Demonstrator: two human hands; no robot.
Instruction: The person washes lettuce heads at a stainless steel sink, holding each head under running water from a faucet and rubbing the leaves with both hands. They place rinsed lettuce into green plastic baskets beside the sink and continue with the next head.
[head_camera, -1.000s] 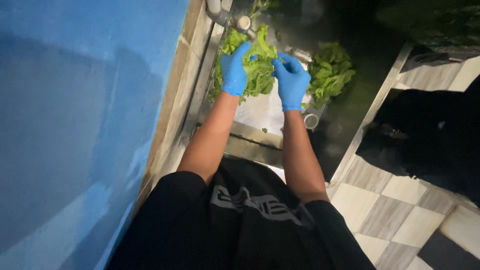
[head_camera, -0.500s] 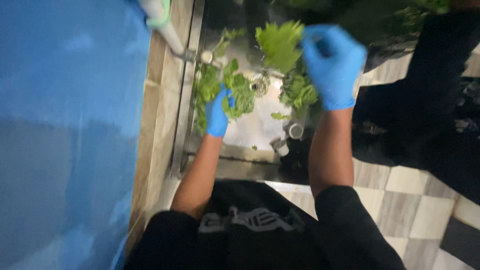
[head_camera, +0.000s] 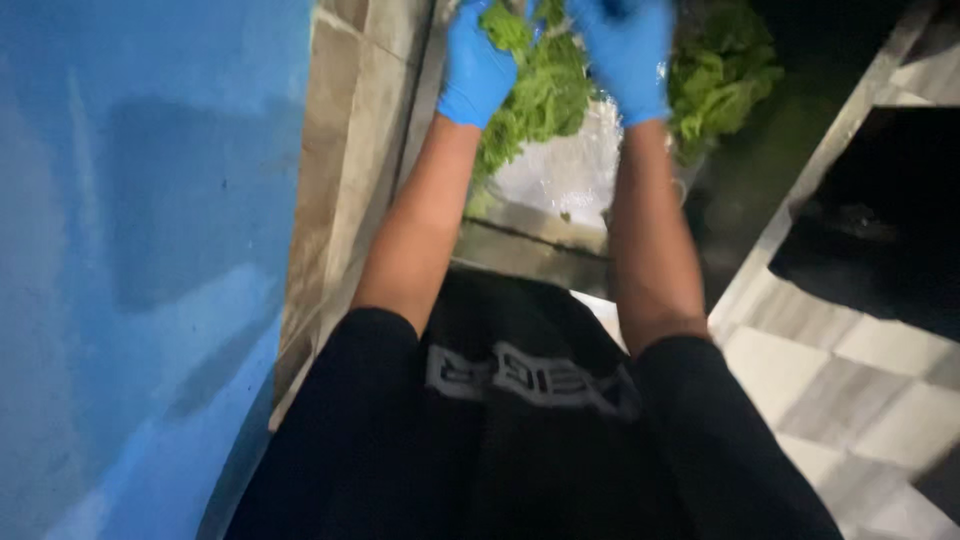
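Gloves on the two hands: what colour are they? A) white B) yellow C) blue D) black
C: the left hand and the right hand both wear blue gloves as they handle the leafy greens over the sink.

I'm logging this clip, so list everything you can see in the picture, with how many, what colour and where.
Leafy greens: one bunch, green, top centre, between the two hands.
More leafy greens: one heap, green, top right, in the dark basin.
Sink: one, wet metal, top centre under the greens.
Wall: one, blue, the whole left side.
Ledge: one, grey-brown stone, between wall and sink.
Floor tiles: many, pale grey and white checks, right.
Dark shape: one, black, right edge; too dim to tell what.
Black top: one, bottom centre.
Left hand: blue glove, on the greens.
Right hand: blue glove, on the greens.
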